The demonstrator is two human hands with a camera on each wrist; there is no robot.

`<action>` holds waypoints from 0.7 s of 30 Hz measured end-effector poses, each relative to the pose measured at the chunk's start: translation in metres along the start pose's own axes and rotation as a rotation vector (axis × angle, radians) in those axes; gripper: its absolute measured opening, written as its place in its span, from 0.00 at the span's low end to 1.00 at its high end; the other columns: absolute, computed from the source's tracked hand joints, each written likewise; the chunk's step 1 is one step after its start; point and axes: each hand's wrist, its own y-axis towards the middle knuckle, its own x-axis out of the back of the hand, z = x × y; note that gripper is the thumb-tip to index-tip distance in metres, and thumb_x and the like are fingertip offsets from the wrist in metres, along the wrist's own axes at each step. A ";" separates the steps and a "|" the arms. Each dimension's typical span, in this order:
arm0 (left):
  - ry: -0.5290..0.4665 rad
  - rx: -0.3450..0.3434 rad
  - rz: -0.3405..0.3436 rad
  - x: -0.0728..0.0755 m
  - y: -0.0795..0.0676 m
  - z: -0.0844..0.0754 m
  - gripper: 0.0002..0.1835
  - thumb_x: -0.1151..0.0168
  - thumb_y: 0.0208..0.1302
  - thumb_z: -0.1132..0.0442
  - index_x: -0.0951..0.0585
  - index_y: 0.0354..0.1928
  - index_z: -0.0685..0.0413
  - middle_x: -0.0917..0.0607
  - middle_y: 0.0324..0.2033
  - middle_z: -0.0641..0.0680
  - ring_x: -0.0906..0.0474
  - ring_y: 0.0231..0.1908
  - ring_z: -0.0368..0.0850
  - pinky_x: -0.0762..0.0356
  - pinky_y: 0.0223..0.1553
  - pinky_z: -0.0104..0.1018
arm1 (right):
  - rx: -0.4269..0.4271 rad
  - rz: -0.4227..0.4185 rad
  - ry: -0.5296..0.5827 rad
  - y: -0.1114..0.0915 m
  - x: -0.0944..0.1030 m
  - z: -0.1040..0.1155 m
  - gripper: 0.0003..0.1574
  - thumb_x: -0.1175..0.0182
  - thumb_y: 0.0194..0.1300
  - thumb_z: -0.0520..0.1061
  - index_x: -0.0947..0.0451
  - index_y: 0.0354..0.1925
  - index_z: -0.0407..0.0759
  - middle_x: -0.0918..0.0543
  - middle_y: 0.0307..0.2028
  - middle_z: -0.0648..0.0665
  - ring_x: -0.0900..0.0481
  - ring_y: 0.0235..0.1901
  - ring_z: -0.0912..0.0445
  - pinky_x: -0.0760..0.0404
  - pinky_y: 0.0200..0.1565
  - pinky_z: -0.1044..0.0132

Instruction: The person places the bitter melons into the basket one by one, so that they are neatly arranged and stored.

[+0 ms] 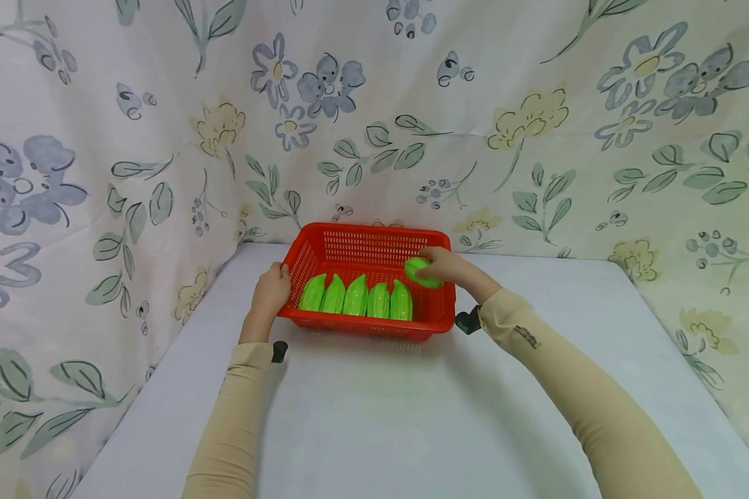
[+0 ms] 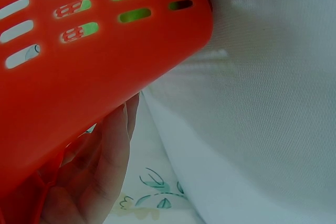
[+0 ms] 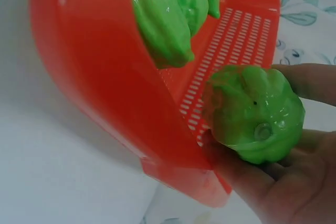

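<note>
A red plastic basket (image 1: 374,327) with slotted walls stands on the table. Inside, along its near wall, several bright green ribbed gourds (image 1: 356,296) lie side by side, their pointed tips toward the far wall. My left hand (image 1: 271,291) grips the basket's left rim; in the left wrist view, its fingers (image 2: 113,145) come up along the outside of the red wall. Over the basket's right end, my right hand (image 1: 442,265) holds another green ribbed gourd (image 3: 262,114) between thumb and fingers, its blunt end toward the right wrist camera.
The table has a white cover (image 1: 374,416). Floral cloth (image 1: 374,104) hangs behind the basket and along the sides. Small dark pieces sit at both cuffs, one at the left cuff (image 1: 279,351).
</note>
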 end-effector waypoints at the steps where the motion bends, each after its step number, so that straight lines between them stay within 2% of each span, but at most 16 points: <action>1: 0.003 -0.004 -0.001 0.000 0.000 0.000 0.28 0.69 0.79 0.52 0.37 0.68 0.66 0.23 0.58 0.70 0.23 0.47 0.60 0.24 0.48 0.53 | -0.008 0.007 -0.013 0.001 0.000 0.001 0.38 0.44 0.68 0.43 0.42 0.71 0.34 0.29 0.63 0.34 0.29 0.56 0.44 0.27 0.61 0.49; 7: 0.000 -0.007 -0.003 -0.001 0.000 0.000 0.28 0.69 0.79 0.52 0.36 0.68 0.66 0.23 0.57 0.70 0.23 0.46 0.59 0.24 0.47 0.53 | -0.067 0.048 -0.089 0.008 -0.004 0.007 0.39 0.42 0.66 0.44 0.41 0.71 0.33 0.31 0.66 0.33 0.30 0.59 0.43 0.30 0.65 0.49; 11: -0.007 0.003 0.006 -0.001 0.000 0.001 0.28 0.69 0.79 0.52 0.37 0.68 0.65 0.24 0.58 0.69 0.24 0.47 0.59 0.25 0.49 0.53 | -0.081 0.074 -0.131 0.009 -0.007 0.010 0.37 0.42 0.66 0.44 0.38 0.68 0.32 0.28 0.63 0.33 0.29 0.56 0.45 0.29 0.63 0.52; 15: -0.011 0.010 0.012 0.000 -0.001 0.001 0.28 0.69 0.79 0.52 0.38 0.69 0.65 0.24 0.59 0.69 0.25 0.47 0.59 0.25 0.50 0.53 | -0.093 0.093 -0.157 0.008 -0.009 0.013 0.30 0.43 0.66 0.44 0.33 0.62 0.30 0.24 0.53 0.35 0.28 0.48 0.48 0.25 0.55 0.57; 21: -0.014 0.010 0.011 -0.002 0.001 0.002 0.28 0.69 0.79 0.52 0.37 0.68 0.64 0.23 0.57 0.68 0.25 0.45 0.58 0.24 0.46 0.51 | -0.124 0.127 -0.159 0.009 -0.009 0.016 0.22 0.43 0.64 0.42 0.30 0.54 0.33 0.26 0.40 0.41 0.28 0.39 0.52 0.24 0.41 0.64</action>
